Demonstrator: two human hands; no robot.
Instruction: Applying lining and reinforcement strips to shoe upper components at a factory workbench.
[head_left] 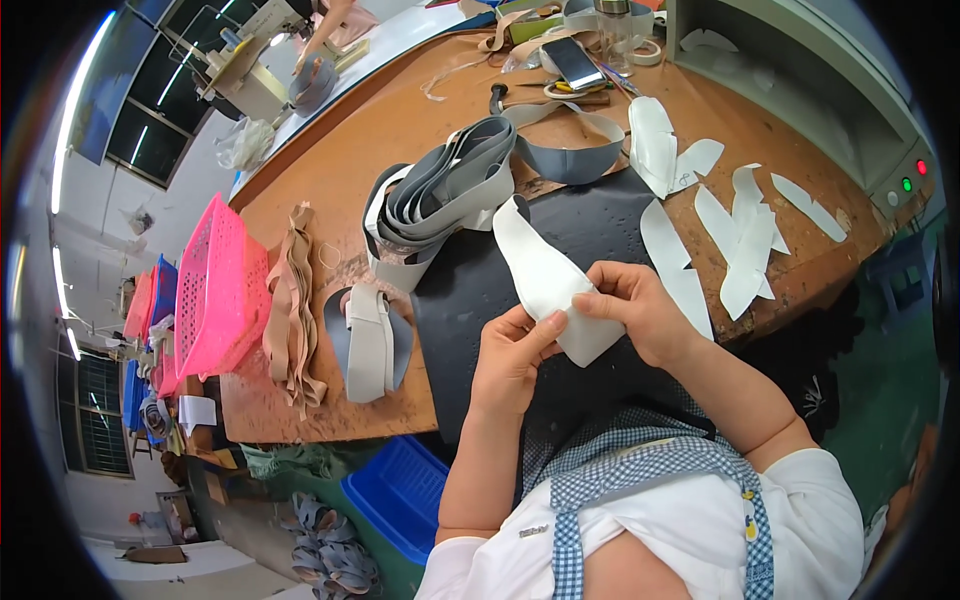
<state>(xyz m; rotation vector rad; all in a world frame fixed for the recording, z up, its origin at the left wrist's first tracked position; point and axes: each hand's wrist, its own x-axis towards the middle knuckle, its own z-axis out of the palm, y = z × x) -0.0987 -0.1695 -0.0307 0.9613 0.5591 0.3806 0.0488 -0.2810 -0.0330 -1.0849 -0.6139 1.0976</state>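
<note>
Between both hands is a long curved white shoe-upper piece [545,275], held over a black mat [600,215]. My left hand [515,355] pinches its near left edge between thumb and fingers. On its right edge my right hand [640,310] grips it, the thumb lying on top. The two thumbs are close together near the lower, wider end, while the narrow end points away to the upper left. A flat white cut piece [675,265] lies on the mat just beyond my right hand. A coiled stack of grey and white strips [440,190] rests left of the held piece.
More white cut pieces [745,240] lie at the right. Tan strips [292,310] and a pink basket [222,295] stand left, near a small grey-white bundle [372,345]. A phone [573,64] and glass bottle [613,35] are at the back. A blue basket [400,495] is below the table; a grey machine [830,120] borders the right.
</note>
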